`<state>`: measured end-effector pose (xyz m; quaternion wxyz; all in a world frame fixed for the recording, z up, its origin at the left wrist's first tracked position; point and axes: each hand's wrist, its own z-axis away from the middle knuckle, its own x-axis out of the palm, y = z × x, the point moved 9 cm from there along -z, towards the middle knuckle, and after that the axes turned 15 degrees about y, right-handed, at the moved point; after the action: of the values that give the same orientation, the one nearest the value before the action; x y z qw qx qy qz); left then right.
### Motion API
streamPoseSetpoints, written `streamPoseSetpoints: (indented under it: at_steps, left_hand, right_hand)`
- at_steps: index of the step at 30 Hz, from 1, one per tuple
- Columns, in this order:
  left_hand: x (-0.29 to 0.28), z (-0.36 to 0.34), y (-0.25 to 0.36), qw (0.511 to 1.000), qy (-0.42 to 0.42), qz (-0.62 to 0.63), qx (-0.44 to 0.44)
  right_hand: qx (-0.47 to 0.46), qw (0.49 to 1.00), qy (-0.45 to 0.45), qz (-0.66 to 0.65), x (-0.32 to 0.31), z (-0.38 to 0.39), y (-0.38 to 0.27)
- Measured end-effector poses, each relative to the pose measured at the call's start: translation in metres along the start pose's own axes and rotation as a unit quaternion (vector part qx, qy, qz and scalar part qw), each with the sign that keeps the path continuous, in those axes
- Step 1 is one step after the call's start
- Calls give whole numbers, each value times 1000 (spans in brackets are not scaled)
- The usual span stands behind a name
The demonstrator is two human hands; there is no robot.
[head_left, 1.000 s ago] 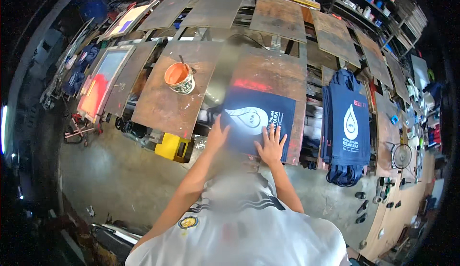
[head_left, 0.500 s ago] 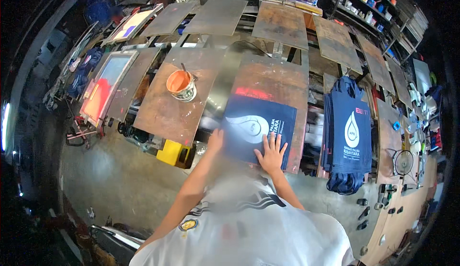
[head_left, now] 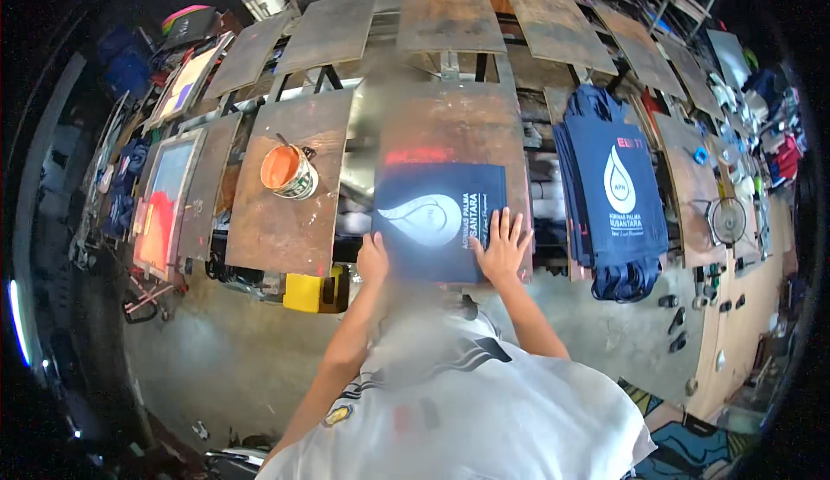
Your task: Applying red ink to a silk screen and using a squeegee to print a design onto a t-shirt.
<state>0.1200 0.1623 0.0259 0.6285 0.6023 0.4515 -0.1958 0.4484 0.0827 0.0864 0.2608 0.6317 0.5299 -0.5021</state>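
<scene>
A navy fabric bag (head_left: 406,264) with a white drop-shaped print lies sideways on a worn brown board (head_left: 454,121). My right hand (head_left: 504,254) is open, its fingers spread flat over the bag's right edge, with the fingertips near the printed lettering. At the near left corner of the bag, my left hand (head_left: 373,260) has its fingers drawn together on the edge; part of its grip is hidden.
Further right, a stack of similar navy bags (head_left: 618,195) rests on another board. On the left board (head_left: 298,126) stands a tub of orange paint (head_left: 290,171) with a stirrer in it. A screen-printing frame (head_left: 169,199) leans far left. A yellow container (head_left: 304,293) sits below.
The view has shifted, so the boards appear further left and up. My right hand has slid to the bag's right edge, off the lettering. My left hand stays by the left edge.
</scene>
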Motion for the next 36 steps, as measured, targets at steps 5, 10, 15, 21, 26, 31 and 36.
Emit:
streamPoseSetpoints:
  at_steps: [5,10,15,21,26,31,36]
  left_hand:
    - [-17,-8,17,994,98,-13,43]
    - [-38,15,55,976,150,-77,138]
    - [0,32,102,957,23,-75,280]
    - [16,14,97,961,0,-94,259]
    - [25,6,107,962,5,-95,257]
    - [24,8,106,964,-3,-100,247]
    - [15,7,104,962,19,-88,258]
  right_hand:
    - [-94,993,38,-66,-3,-23,-56]
    - [-143,984,7,-103,20,8,-103]
    - [-150,984,3,-100,26,7,-104]
    - [-93,992,21,-84,37,-24,-70]
    - [-34,997,61,-22,48,-60,-25]
    - [-250,961,-51,-105,75,-47,-83]
    - [-340,931,-52,-122,78,-68,-107]
